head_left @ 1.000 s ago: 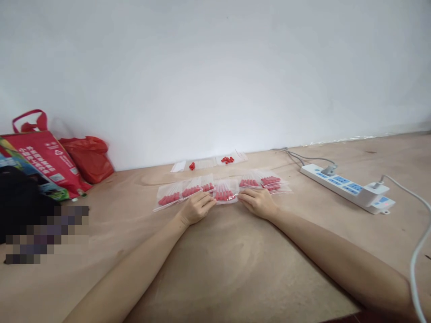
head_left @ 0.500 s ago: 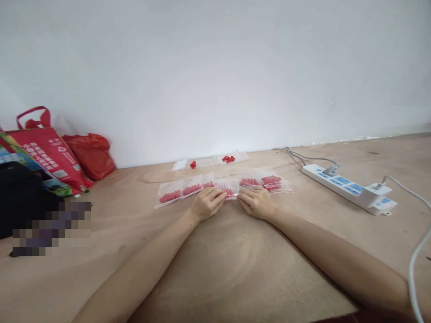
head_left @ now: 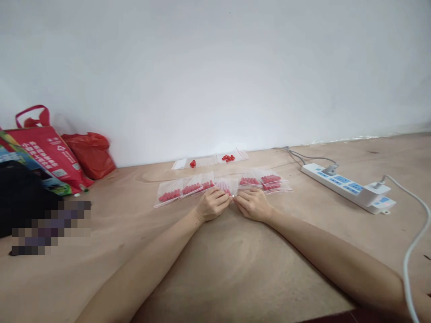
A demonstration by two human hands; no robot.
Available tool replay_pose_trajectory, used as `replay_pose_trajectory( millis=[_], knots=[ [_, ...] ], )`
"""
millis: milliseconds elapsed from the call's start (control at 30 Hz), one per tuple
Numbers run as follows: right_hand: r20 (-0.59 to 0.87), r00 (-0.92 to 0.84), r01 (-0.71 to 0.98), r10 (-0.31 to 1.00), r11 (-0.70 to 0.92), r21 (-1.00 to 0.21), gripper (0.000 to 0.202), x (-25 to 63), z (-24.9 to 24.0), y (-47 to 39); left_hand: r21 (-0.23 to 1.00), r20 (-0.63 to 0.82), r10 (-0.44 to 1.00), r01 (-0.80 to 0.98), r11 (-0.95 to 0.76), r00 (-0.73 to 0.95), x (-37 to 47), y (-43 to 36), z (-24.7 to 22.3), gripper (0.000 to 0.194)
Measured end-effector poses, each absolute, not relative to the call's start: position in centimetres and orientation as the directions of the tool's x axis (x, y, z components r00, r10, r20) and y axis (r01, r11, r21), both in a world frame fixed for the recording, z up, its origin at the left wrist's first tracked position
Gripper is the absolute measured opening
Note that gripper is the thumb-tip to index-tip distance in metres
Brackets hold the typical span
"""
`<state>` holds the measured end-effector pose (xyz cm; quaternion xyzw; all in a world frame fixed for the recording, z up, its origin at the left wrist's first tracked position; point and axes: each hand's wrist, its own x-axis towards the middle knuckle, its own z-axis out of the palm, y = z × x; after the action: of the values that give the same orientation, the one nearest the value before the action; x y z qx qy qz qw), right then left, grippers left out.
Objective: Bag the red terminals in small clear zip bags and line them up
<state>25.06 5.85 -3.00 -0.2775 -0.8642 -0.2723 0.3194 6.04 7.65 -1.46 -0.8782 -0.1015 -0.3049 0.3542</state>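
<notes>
Between my hands lies a small clear zip-lock bag (head_left: 225, 183) with red pieces inside, its near edge partly hidden by my fingers. My left hand (head_left: 213, 204) is closed in a pinch on the left of that edge. From the other side my right hand (head_left: 253, 205) pinches the same edge, its fingertips almost meeting the left ones. To the left are filled bags (head_left: 170, 195) with red capsule-like pieces in rows. More filled bags (head_left: 271, 180) overlap just beyond my right hand.
Loose red pieces (head_left: 228, 158) rest on flat bags (head_left: 204, 162) by the wall. On the right is a white power strip (head_left: 343, 185) with plugs and a cable (head_left: 412, 251). A red shopping bag (head_left: 50, 154), a red plastic bag (head_left: 89, 154) and a dark cloth-like item (head_left: 27, 199) stand left.
My two hands have come closer together along the bag's near edge, and the gap between the fingertips has narrowed. The other bags and loose pieces stay in place.
</notes>
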Motion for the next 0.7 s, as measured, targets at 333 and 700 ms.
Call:
replay_pose_trajectory(
  millis=[333, 700],
  knots=[
    [0.685, -0.623, 0.687, 0.378, 0.683, 0.249, 0.022, 25.9, -3.0, 6.2, -0.595, 0.595, -0.05, 0.398, -0.698, 0.802, 3.5, 7.8, -0.8, 0.015],
    [0.667, -0.599, 0.727, 0.444, 0.651, 0.22, 0.02, 26.9, -3.2, 7.4, -0.482, 0.651, 0.134, 0.543, -0.687, 0.747, 2.3, 8.4, -0.9, 0.022]
  ],
)
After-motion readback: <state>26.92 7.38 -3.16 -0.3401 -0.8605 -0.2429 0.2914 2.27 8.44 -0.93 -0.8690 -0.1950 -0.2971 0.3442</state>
